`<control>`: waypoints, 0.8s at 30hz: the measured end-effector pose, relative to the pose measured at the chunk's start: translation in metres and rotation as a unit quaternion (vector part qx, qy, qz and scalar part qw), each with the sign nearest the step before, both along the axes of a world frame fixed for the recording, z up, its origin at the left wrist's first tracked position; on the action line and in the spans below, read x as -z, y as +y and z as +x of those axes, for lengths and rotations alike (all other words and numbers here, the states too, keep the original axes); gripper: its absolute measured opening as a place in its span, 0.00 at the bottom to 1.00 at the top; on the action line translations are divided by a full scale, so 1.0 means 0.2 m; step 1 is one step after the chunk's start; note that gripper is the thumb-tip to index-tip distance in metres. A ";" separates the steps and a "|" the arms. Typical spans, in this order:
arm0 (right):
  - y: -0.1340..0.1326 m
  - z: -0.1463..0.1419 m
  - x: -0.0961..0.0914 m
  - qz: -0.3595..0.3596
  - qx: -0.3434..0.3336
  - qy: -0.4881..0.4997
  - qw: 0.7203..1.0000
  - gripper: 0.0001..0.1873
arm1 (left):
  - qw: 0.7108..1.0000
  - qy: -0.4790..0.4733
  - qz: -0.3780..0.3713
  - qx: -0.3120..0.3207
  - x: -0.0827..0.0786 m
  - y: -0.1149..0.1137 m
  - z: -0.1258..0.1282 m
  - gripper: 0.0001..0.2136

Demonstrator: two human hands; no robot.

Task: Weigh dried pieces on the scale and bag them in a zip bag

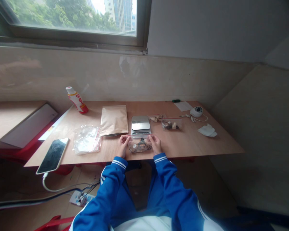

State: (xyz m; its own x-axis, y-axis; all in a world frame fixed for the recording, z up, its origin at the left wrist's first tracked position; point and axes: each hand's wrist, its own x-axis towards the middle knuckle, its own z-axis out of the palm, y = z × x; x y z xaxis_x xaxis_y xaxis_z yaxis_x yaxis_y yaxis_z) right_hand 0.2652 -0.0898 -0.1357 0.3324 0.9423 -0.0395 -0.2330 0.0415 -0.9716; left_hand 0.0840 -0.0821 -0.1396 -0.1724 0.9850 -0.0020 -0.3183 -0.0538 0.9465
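My left hand [123, 146] and my right hand [155, 144] pinch the top edge of a clear zip bag [139, 145] from either side, holding it on the wooden table [183, 141]. The bag holds dark and tan dried pieces, possibly mushrooms. Just behind it stands a silver digital kitchen scale [141, 124]. Left of the scale lies a kraft paper pouch [114, 120]. A second zip bag [171, 124] with similar pieces lies to the right, and loose pieces [156, 118] sit next to it.
A crumpled clear plastic bag [86, 139] and a smartphone [52, 155] with its cable lie at the left. A red-and-white bottle [77, 100] stands at the back. A round white device [196, 111] with a cord, white paper [183, 106] and a white cloth [207, 130] lie at the right.
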 end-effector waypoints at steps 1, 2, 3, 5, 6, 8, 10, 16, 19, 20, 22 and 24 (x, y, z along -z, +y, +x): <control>0.00 0.00 0.00 -0.002 -0.011 0.002 1.000 0.20 | 1.000 0.000 -0.001 0.005 0.00 0.00 0.00 0.14; 0.00 0.00 0.01 -0.002 -0.024 0.003 1.000 0.21 | 1.000 0.002 -0.002 0.010 0.00 0.00 0.00 0.15; 0.00 0.00 0.02 -0.001 -0.037 0.002 0.999 0.21 | 1.000 0.004 -0.005 0.017 -0.01 0.00 0.00 0.15; 0.01 0.00 0.03 0.003 -0.054 -0.003 0.999 0.22 | 0.999 0.011 -0.012 0.033 -0.01 -0.01 0.00 0.15; 0.01 0.00 0.04 0.004 -0.059 -0.005 0.998 0.22 | 0.999 0.014 -0.015 0.041 -0.02 -0.01 0.00 0.14; 0.01 0.00 0.06 0.003 -0.063 -0.009 0.998 0.21 | 0.998 0.019 -0.018 0.049 -0.03 -0.01 0.00 0.14; 0.01 0.00 0.07 0.003 -0.060 -0.018 0.998 0.21 | 0.998 0.022 -0.018 0.051 -0.04 -0.02 -0.01 0.13; 0.01 0.00 0.06 0.019 -0.026 -0.066 0.997 0.19 | 0.999 0.024 -0.008 0.043 -0.04 -0.02 0.00 0.12; 0.01 0.00 0.04 0.023 -0.021 -0.066 0.997 0.19 | 0.999 0.023 -0.005 0.037 -0.04 -0.02 0.00 0.13; 0.01 0.00 0.04 0.025 -0.020 -0.064 0.997 0.19 | 0.999 0.024 -0.006 0.035 -0.03 -0.02 0.00 0.13; 0.00 0.00 0.04 0.028 -0.016 -0.065 0.997 0.18 | 0.999 0.026 -0.007 0.029 -0.03 -0.01 0.00 0.13; 0.00 0.00 0.04 0.028 -0.011 -0.067 0.997 0.18 | 0.999 0.030 -0.007 0.021 -0.02 -0.01 0.00 0.13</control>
State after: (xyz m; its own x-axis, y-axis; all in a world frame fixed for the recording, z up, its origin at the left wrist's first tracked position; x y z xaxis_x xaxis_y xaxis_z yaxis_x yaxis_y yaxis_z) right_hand 0.2659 -0.0891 -0.1446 0.3105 0.9489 0.0570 -0.1037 0.0934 -0.9902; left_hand 0.0847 -0.0848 -0.1358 -0.1308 0.9914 -0.0067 -0.2624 -0.0281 0.9646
